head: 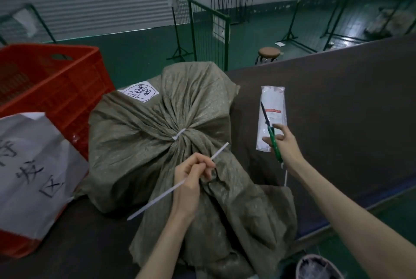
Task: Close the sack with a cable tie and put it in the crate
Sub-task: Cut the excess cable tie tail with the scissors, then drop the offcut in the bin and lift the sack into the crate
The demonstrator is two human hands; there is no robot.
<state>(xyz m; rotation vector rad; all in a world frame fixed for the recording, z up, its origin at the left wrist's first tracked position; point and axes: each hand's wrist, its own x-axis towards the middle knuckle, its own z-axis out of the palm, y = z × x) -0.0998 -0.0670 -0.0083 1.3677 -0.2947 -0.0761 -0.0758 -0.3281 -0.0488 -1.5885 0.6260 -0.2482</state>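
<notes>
While the left hand (191,177) pinches a loose white strip (177,183) over the tied sack (157,143), the right hand (283,141) grips green scissors (271,132).

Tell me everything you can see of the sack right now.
The sack is a bulky, grey-green woven bag lying on the dark table, beside the red crate. Its neck is gathered into pleats and cinched by a white cable tie; the loose mouth trails toward the camera. A white handwritten label sits on its far side. The left hand, holding a white strip, rests on the fabric.
</notes>
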